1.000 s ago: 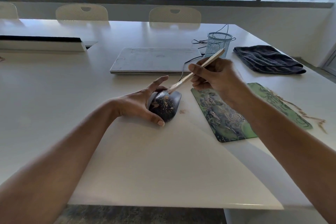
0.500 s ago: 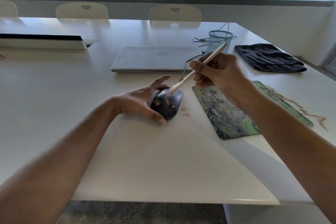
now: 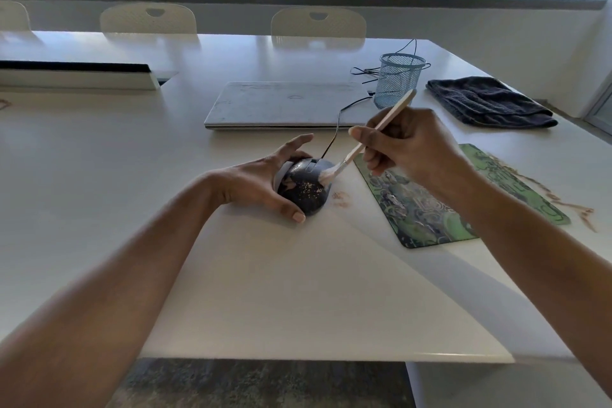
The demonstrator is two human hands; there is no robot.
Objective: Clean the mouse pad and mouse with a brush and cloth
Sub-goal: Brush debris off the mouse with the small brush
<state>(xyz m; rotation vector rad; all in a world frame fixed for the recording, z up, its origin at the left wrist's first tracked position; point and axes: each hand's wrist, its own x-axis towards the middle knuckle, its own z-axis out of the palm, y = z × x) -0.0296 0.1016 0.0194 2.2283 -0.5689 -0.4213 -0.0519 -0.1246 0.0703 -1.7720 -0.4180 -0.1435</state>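
Now the brush [image 3: 392, 113] has slid from atop the mouse [image 3: 306, 190] to its right edge; the right hand [image 3: 410, 146] fingers pinch the handle, the left hand [image 3: 255, 182] still grips the mouse

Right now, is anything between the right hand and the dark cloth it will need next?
Nothing visible. The right hand, gripping the brush, has only table surface between it and the cloth. The mesh cup stands left of that line.

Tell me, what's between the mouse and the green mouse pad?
In the head view, a small patch of brownish crumbs lies on the table between the mouse and the mouse pad.
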